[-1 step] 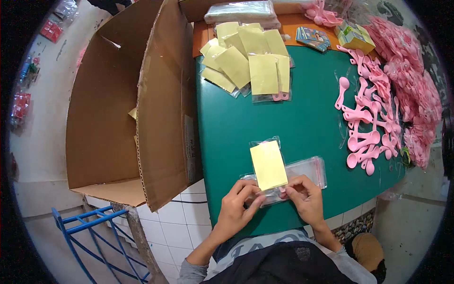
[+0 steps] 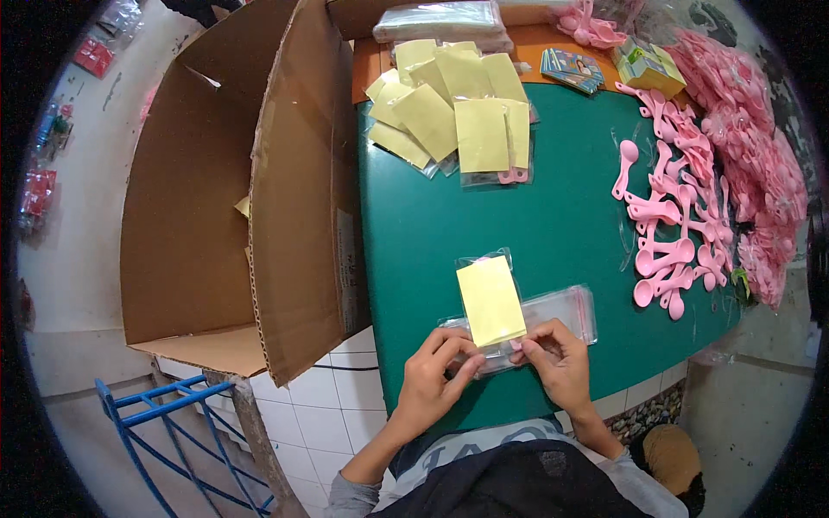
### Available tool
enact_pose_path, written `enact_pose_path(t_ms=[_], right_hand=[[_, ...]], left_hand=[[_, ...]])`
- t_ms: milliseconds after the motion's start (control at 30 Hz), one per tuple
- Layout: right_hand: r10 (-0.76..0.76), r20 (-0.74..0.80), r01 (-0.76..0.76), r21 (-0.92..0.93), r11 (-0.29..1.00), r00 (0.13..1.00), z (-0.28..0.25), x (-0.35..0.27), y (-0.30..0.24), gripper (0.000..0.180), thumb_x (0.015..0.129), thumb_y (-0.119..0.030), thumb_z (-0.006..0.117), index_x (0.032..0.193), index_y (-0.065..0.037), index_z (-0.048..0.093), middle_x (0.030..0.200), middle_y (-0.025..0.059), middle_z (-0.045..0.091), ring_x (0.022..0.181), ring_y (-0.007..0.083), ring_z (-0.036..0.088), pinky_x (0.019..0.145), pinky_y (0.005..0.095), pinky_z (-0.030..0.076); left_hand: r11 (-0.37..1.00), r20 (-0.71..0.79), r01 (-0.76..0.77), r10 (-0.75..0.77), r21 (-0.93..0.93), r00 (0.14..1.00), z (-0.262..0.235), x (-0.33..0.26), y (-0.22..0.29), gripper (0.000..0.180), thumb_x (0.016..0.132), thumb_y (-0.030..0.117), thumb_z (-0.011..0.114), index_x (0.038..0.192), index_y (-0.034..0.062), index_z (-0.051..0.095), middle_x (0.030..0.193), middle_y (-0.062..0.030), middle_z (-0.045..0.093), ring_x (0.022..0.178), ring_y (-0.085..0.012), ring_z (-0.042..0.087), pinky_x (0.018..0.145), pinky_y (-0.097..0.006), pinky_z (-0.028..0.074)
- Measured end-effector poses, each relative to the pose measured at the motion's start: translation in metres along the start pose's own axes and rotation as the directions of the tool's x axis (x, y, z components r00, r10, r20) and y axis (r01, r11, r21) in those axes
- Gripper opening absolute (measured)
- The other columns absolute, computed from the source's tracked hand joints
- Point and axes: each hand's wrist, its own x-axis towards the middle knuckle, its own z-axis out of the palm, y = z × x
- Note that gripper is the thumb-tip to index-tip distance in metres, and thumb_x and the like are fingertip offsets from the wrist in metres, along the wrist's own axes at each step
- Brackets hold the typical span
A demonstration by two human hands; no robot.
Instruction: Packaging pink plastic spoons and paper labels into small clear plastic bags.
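At the far left edge of the frame small red packets (image 2: 39, 192) lie on the pale floor, and in the lower left stands a blue metal rack (image 2: 164, 432). Next to it, filling the upper left, is a big open cardboard box (image 2: 199, 198), its flap leaning against the edge of the green worktop (image 2: 561, 233).

At the lower middle of the frame the person's left hand (image 2: 436, 371) rests on the near edge of the worktop, its fingers (image 2: 462, 363) curled and pinching the left end of a clear plastic sleeve (image 2: 561, 311) that lies flat there. A yellow card (image 2: 490, 300) in its own clear bag stands up from between the two hands, tilted a little leftward, its lower edge at the fingertips. Just to the right of it the right hand (image 2: 561, 367) has its fingers bent and closed on the same sleeve and the card's lower corner; the sleeve stretches on to the right, past the hand.

In the upper middle a loose heap of bagged yellow cards (image 2: 453, 116) overlaps on the worktop, with a stack of clear bags (image 2: 436, 19) behind it at the top edge. Further right lie a few printed cards (image 2: 572, 69) and a small yellow-green carton (image 2: 649, 71). Along the right side pink plastic spoons (image 2: 669, 233) are scattered, some loose, many more bagged in a pile (image 2: 751, 147) toward the upper right.
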Motion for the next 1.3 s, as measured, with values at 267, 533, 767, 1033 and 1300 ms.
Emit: enact_pose_path(t_ms=[267,533,767,1033,1300], right_hand=[[0.008,-0.101,-0.017,-0.081,0.997,0.995,0.007,0.003,-0.005,0.011,0.085,0.0,0.055,0.089,0.003,0.045,0.08,0.0116,0.061,0.07,0.0151,0.064,0.06,0.0232,0.052],[-0.057,-0.083,0.045,-0.136,0.99,0.995,0.013,0.003,-0.007,0.024,0.085,0.003,0.052,0.109,0.005,0.05,0.082,0.011,0.061,0.07,0.0127,0.062,0.06,0.0222,0.051],[-0.088,0.048,0.098,-0.273,0.957,0.995,0.001,0.005,-0.016,0.044,0.083,0.003,0.054,0.126,-0.001,0.046,0.078,0.007,0.058,0.064,0.009,0.056,0.057,0.022,0.047],[-0.499,0.381,0.61,-0.649,0.455,0.778,-0.022,0.131,-0.103,0.039,0.08,-0.016,0.06,0.116,-0.003,0.051,0.092,0.0166,0.056,0.081,0.0251,0.057,0.074,0.0348,0.047],[-0.357,0.399,0.416,-0.909,-0.031,0.844,-0.183,0.315,-0.161,0.044,0.075,-0.034,0.064,0.104,-0.002,0.055,0.096,0.017,0.057,0.089,0.0306,0.055,0.075,0.0402,0.044]], left_hand=[[0.99,-0.009,0.121,-0.122,-0.067,0.993,-0.002,0.002,-0.001,0.013,0.078,0.006,0.066,0.085,-0.0009,0.059,0.082,-0.0064,0.06,0.072,-0.0109,0.059,0.058,-0.021,0.049],[0.955,-0.054,0.194,-0.211,-0.225,0.976,0.002,-0.002,-0.009,0.02,0.081,0.004,0.062,0.097,-0.0008,0.051,0.082,-0.0046,0.058,0.071,-0.006,0.054,0.055,-0.019,0.046],[0.943,0.063,0.207,-0.198,-0.261,0.978,-0.007,0.004,0.0,0.041,0.08,-0.001,0.06,0.119,0.0009,0.049,0.095,-0.0046,0.056,0.074,-0.0062,0.052,0.06,-0.017,0.045],[0.961,-0.244,-0.238,0.267,0.141,0.932,-0.047,0.115,0.027,0.038,0.081,0.008,0.059,0.118,0.0046,0.051,0.12,-0.0115,0.049,0.086,-0.0169,0.058,0.065,-0.026,0.05],[0.875,-0.344,-0.183,0.358,0.449,0.868,-0.018,0.134,-0.015,0.029,0.08,0.012,0.062,0.107,0.0051,0.055,0.117,-0.019,0.044,0.103,-0.033,0.049,0.086,-0.038,0.041]])
